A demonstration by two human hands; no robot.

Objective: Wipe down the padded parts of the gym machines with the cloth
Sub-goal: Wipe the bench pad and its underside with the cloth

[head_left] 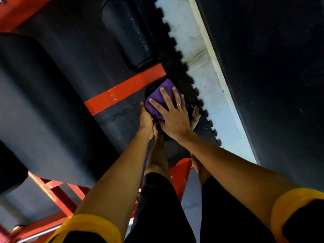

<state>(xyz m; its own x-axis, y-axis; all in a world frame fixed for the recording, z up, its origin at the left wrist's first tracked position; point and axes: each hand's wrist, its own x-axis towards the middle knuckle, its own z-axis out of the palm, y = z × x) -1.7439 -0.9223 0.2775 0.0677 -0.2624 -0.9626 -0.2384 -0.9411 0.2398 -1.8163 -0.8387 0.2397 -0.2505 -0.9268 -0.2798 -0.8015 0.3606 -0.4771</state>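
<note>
**Task item.** Purple folded cloth (157,100): draped over a small black round-ended pad (149,88), just below the end of a flat orange-painted metal bar (122,92). It sits near the middle of the view.

**Right hand** (172,114): laid flat on top of the cloth, fingers straight and spread, palm pressing down. A ring shows on one finger.

**Left hand** (146,119): set against the left side of the cloth and pad, back of the hand toward the camera. Its fingers are out of sight, so it cannot be told whether it grips or only steadies.

**Surroundings.**
- Black cylindrical roller pad (128,34), above the orange bar, apart from the hands.
- Large black padded surface (35,85), on the left.
- Black interlocking rubber floor mat (189,79), its toothed edge meeting a pale concrete floor strip (201,67).
- Orange tubular frame (52,190), lower left.
- The person's black shorts (157,199), yellow sleeve cuffs (294,202) and a bare foot (195,114) just right of the cloth.
</note>
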